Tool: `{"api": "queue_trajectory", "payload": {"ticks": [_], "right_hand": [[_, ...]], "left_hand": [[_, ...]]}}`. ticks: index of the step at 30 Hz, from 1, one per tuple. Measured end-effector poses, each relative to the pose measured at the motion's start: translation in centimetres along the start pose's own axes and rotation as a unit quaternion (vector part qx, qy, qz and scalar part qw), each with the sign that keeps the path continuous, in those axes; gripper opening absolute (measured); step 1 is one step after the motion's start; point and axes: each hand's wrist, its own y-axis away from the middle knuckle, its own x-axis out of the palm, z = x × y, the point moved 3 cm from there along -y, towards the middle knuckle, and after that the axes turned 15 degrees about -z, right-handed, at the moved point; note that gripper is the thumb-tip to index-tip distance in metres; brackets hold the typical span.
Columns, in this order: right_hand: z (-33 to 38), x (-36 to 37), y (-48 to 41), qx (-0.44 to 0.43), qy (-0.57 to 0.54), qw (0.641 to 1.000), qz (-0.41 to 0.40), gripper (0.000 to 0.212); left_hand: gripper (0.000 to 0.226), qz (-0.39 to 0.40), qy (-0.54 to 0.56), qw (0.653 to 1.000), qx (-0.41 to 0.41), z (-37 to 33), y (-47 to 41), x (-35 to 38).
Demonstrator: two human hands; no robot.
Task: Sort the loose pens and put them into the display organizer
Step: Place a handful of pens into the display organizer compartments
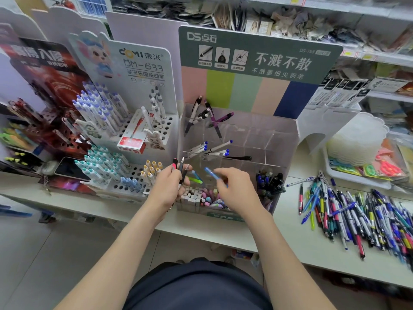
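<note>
Several pens (181, 170) in left hand (168, 188), blue pen (211, 173) in right hand (237, 190), above organizer (282, 139).

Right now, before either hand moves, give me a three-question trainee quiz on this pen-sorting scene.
1. True or false: the left hand grips a bundle of dark pens.
2. Which colour is the slim plastic pen pinched by the right hand? A red, B blue, C yellow.
3. Fill in: the loose pile of mixed pens lies on the white shelf to the person's ____ of the clear acrylic display organizer.
Key: 1 true; 2 B; 3 right.
</note>
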Motion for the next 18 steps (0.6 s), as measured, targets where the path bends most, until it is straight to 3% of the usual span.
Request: {"api": "queue_trajectory", "payload": {"ticks": [3, 6, 10, 14, 18], "right_hand": [[0.9, 0.4, 0.1, -0.004, 0.063, 0.997, -0.031, 0.036], [1.2, 1.4, -0.5, 0.006, 0.1, 0.995, 0.0, 0.037], [1.5, 1.7, -0.8, 0.008, -0.009, 1.0, -0.001, 0.045], [2.2, 0.6, -0.1, 0.017, -0.142, 0.983, -0.115, 0.033], [2.7, 0.3, -0.3, 0.067, -0.253, 0.965, -0.025, 0.019]], "left_hand": [[0.038, -0.012, -0.007, 1.0, 0.002, 0.3, -0.3, -0.2], [0.035, -0.004, -0.022, 1.0, 0.008, 0.1, -0.2, -0.3], [0.026, 0.045, -0.015, 0.999, 0.007, -0.6, 0.4, -0.3], [0.025, 0.104, -0.017, 0.994, 0.026, -1.3, 0.7, 0.2], [0.028, 0.173, 0.004, 0.983, 0.057, -2.1, 1.3, 1.2]]}}
